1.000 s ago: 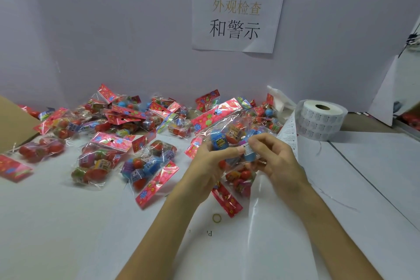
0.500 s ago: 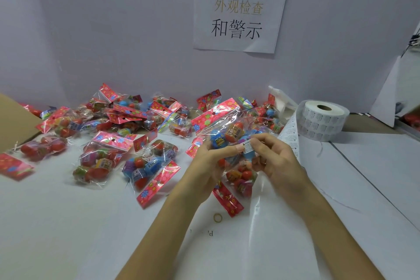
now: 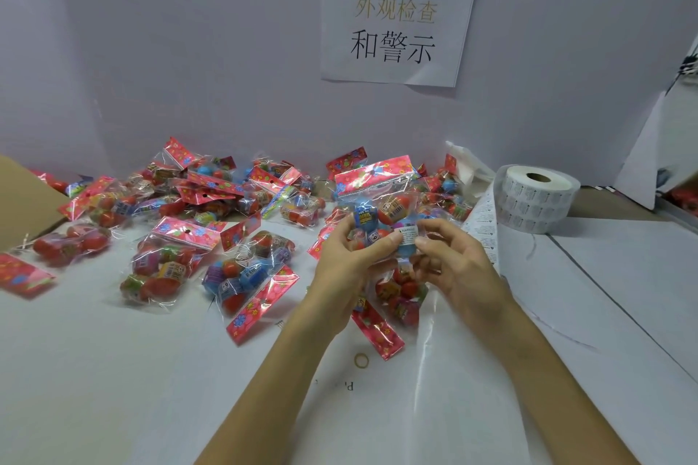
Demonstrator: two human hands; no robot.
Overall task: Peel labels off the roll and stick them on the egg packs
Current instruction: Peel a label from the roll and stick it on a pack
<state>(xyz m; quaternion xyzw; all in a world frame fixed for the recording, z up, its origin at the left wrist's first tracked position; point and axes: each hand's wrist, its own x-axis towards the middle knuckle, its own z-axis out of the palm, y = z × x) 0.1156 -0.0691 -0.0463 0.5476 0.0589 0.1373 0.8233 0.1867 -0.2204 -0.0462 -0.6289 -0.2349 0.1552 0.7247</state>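
Just left of the white roll of printed labels (image 3: 536,200), I hold a clear plastic pack of coloured toy eggs (image 3: 381,196) up off the white table (image 3: 94,370), its pink flowered header card uppermost. My left hand (image 3: 351,276) grips the pack from its left side, fingers curled behind it and the thumb lying across the front. My right hand (image 3: 457,268) pinches the pack from the roll's side between thumb and forefinger, the other fingers loosely curled. A small white warning label (image 3: 408,236) sits on the front of the pack between my two thumbs; I cannot tell whether it is pressed flat all over.

A loose strip of labels (image 3: 481,226) trails from the roll toward my right hand. Farther left of the roll, a heap of other egg packs (image 3: 211,200) spreads over the table, and one more lies right under my hands. A yellow rubber band (image 3: 361,360) lies nearer me than the roll. A white paper sign (image 3: 396,23) with black characters hangs on the wall above, and a brown cardboard box (image 3: 19,200) stands far left.
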